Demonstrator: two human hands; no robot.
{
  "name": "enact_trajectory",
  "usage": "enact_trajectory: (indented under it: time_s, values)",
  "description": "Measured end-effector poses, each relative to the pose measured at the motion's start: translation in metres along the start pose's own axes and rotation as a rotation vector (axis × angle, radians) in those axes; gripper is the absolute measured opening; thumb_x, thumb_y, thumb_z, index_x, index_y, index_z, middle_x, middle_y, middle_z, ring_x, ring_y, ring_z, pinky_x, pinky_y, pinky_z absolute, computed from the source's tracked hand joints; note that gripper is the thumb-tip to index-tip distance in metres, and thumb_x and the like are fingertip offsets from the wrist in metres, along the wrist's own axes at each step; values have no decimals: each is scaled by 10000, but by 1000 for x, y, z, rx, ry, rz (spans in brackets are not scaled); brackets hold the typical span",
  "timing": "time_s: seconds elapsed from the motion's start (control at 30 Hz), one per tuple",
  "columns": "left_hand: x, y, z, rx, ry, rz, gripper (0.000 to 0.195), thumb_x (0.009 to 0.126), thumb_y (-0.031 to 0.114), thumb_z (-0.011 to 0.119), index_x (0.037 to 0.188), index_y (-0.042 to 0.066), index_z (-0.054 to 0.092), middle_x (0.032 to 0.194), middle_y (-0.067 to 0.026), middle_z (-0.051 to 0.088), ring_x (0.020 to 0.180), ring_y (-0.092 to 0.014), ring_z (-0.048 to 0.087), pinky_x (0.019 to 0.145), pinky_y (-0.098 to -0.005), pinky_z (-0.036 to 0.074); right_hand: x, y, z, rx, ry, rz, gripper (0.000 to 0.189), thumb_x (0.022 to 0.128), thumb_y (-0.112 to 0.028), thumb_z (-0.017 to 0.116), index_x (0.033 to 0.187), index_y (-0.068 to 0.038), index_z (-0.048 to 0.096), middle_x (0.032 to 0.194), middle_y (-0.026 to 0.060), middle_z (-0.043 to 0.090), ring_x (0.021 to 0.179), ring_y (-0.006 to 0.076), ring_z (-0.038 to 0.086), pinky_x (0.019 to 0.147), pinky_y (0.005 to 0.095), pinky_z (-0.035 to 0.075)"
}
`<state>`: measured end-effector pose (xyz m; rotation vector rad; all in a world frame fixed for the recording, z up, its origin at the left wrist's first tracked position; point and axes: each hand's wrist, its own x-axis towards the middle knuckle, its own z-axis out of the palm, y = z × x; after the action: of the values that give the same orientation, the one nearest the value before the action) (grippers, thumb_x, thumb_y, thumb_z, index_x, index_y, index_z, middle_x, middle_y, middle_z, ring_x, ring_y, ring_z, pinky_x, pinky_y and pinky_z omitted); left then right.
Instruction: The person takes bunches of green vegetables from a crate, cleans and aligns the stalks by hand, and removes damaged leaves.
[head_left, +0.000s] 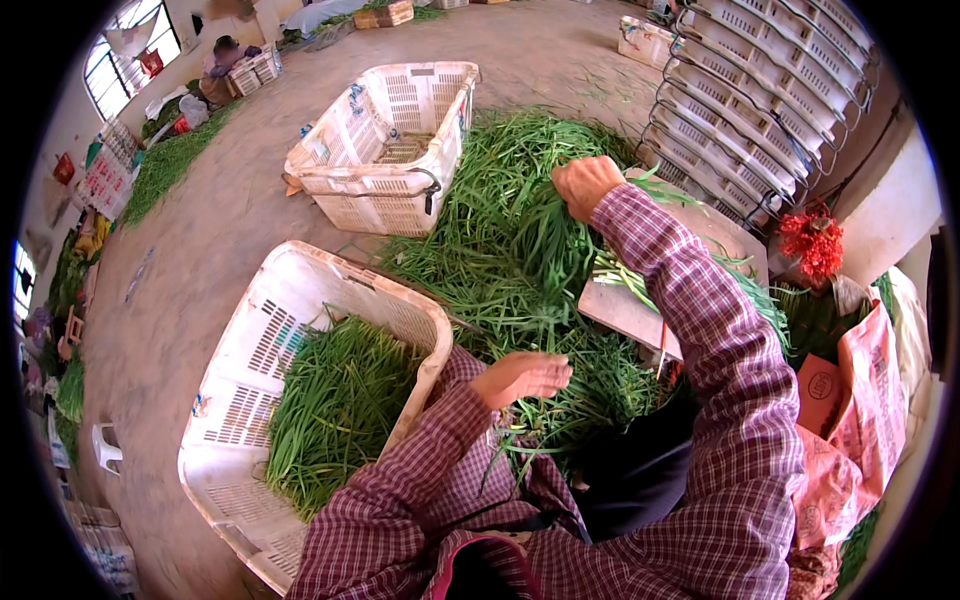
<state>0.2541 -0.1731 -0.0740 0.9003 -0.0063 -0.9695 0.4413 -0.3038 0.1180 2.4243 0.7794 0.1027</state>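
Note:
My right hand (587, 186) is closed around the upper part of a bunch of long green leaves (559, 236), which look like garlic chives. The bunch hangs down over a heap of loose chives (491, 195) on the floor. Nearer to my body, my left hand (523, 379) hovers over the lower heap, fingers stretched out and nothing held. Beside my left forearm stands a white plastic crate (240, 360) with cut chives (345, 405) inside. Several pale-stemmed stalks (619, 276) lie on a board (720, 225), partly hidden by my right sleeve.
Another white crate (367, 187) stands beyond the heap. Stacked crates (750, 105) rise at the right, with red ties (810, 244) hanging below them. A pink woven sack (870, 382) sits beside my right arm. Far left, a person (223, 67) sits by a crate.

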Motion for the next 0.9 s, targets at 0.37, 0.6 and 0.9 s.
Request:
enact_trajectory:
  time_s: [0.37, 0.6, 0.9]
  values:
    - [-130, 164, -23, 445, 565, 1145, 348, 873, 105, 538, 1198, -20, 542, 1042, -108, 630, 964, -193, 606, 877, -309, 469, 27, 7, -1, 322, 242, 141, 38, 851, -120, 547, 853, -82, 541, 583, 61, 561, 519, 183, 572, 445, 346, 469]
    - [-56, 226, -24, 830, 437, 1057, 1113, 650, 247, 824, 1441, -27, 92, 1463, -237, 241, 1384, -296, 215, 1133, -422, 166, 35, -20, -29, 146, 236, -72, 120, 914, -180, 516, 912, -71, 566, 548, 14, 509, 446, 98, 464, 390, 274, 414]
    - [-14, 223, -29, 820, 383, 732, 1196, 556, 392, 852, 1432, -17, 147, 1422, -180, 306, 1350, -275, 250, 1120, -398, 183, 21, -21, -89, 120, 350, -201, 89, 815, -128, 590, 839, -58, 638, 642, 74, 625, 560, 170, 616, 490, 342, 503]
